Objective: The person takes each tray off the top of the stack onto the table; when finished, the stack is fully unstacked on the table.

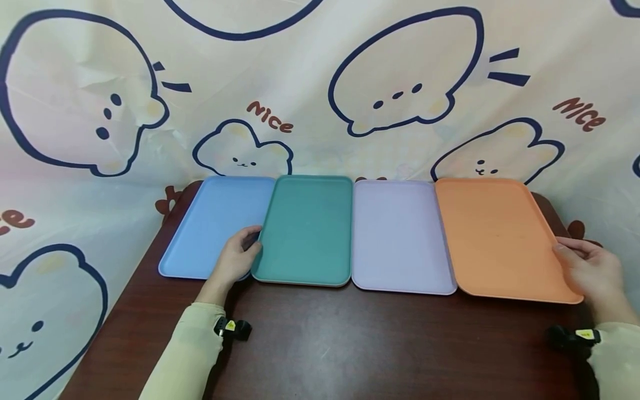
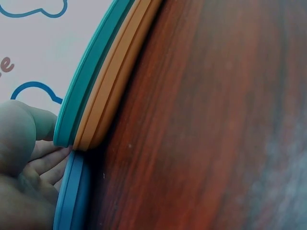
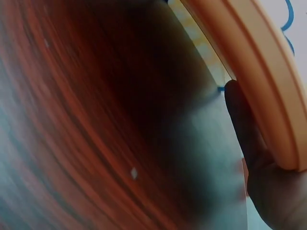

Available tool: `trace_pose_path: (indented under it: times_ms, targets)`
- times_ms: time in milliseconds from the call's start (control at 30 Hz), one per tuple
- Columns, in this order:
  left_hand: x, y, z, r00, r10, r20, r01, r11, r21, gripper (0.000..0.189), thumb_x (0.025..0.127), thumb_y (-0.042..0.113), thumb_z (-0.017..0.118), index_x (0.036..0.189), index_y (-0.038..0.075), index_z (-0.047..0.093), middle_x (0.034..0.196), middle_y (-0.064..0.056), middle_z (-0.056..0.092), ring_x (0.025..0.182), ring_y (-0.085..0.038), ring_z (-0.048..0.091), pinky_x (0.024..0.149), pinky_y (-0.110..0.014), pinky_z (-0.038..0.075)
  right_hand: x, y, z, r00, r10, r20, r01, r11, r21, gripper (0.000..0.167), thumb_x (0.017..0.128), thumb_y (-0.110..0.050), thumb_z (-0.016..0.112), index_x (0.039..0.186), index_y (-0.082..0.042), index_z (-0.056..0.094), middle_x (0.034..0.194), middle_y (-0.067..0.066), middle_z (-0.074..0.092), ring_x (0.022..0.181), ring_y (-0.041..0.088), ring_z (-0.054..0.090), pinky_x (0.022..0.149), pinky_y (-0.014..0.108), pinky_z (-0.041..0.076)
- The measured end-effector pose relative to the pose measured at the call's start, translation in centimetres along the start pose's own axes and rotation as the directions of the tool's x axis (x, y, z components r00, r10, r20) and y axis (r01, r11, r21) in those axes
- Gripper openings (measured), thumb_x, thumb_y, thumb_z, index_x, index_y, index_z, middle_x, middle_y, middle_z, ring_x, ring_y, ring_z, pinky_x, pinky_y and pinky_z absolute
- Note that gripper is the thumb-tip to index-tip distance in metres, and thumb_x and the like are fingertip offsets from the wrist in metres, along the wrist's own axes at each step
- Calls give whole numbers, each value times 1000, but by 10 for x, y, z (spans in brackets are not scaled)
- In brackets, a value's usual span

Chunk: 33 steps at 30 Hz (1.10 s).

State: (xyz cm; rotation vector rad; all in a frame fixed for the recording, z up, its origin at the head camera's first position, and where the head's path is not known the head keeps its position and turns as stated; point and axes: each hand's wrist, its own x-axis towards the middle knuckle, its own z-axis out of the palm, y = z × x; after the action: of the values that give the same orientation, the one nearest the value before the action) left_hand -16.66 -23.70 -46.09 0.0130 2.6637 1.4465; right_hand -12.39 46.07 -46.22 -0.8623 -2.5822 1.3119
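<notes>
Four trays lie side by side in the head view: blue (image 1: 225, 222), green (image 1: 307, 228), lilac (image 1: 400, 239) and orange (image 1: 500, 239). My left hand (image 1: 235, 255) is over the blue tray's right side, with thumb and fingers at the green tray's left edge. Seen from the left wrist, the green tray (image 2: 88, 81) sits on another orange tray (image 2: 115, 72), and the hand's thumb (image 2: 43, 123) meets the green rim. At the far right, my right hand (image 1: 592, 272) grips the orange tray's right edge, thumb on top. From the right wrist, a finger (image 3: 242, 115) reaches under that tray (image 3: 268, 81).
The dark brown wooden table (image 1: 350, 344) stretches in front of the trays. Behind it hangs a pale curtain (image 1: 310, 72) with cartoon outlines. Black wrist cameras (image 1: 240, 330) are strapped over the pale sleeves (image 1: 185, 350).
</notes>
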Motion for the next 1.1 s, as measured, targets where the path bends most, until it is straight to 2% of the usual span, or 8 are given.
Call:
trace_pose_path:
  times_ms: [233,333,500,633,767,867,1000,1100]
  targets:
    - [0,-1,1,1000,4,0,-4,1000,8,50,113,10,48,161,-3,43,166,-31,44,156,-47,41,126,-62,39,6,11,-5,1000,-17,-22,15,996,-83,48,112,-41,54,138,-2,66,74,-43,46,65,-15,52,56,12,50]
    - [0,-1,0,1000,5,1,-5,1000,6,51,113,10,47,162,-3,43,166,-30,44,157,-47,41,126,-62,40,6,13,-6,1000,-1,-16,-1,995,-100,53,112,-43,52,142,-1,64,79,-41,45,67,-15,50,57,11,49]
    - [0,-1,0,1000,10,4,-10,1000,15,51,114,10,46,163,-3,42,167,-30,42,157,-47,41,126,-63,40,6,9,-2,999,28,-20,-31,988,-150,62,113,-47,49,153,0,58,96,-18,57,68,-12,49,57,13,48]
    - [-1,-2,0,1000,4,4,-4,1000,20,50,114,10,47,163,-2,42,167,-30,42,157,-47,41,126,-62,40,4,3,4,1000,-15,-21,10,976,-219,60,114,-42,45,154,1,56,132,21,63,89,17,63,65,26,53]
    - [-2,-2,-1,1000,-2,5,1,1000,24,50,114,10,47,162,-2,43,167,-30,42,157,-47,41,126,-62,40,4,-2,9,997,-77,12,77,956,-283,55,115,-29,42,152,9,53,155,40,46,128,58,52,96,65,55]
    - [-2,-2,-2,1000,-2,7,2,1000,26,50,114,10,48,162,-1,43,167,-29,43,157,-47,41,126,-62,40,4,-3,9,993,-107,39,114,939,-325,54,114,-25,40,149,14,52,155,45,41,140,64,41,112,79,38]
    - [-1,-2,-3,1000,0,9,0,1000,22,50,114,10,48,162,-1,43,167,-29,43,156,-47,41,125,-62,41,4,-4,6,990,-114,89,138,925,-355,58,114,-28,39,150,17,48,154,48,37,140,67,38,113,80,36]
    - [0,-1,-3,1000,2,9,-2,1000,10,50,114,11,49,162,-1,44,166,-29,44,156,-47,42,125,-62,42,-2,-9,5,996,-66,64,84,936,-343,59,114,-27,36,154,16,44,158,46,36,143,65,37,115,79,37]
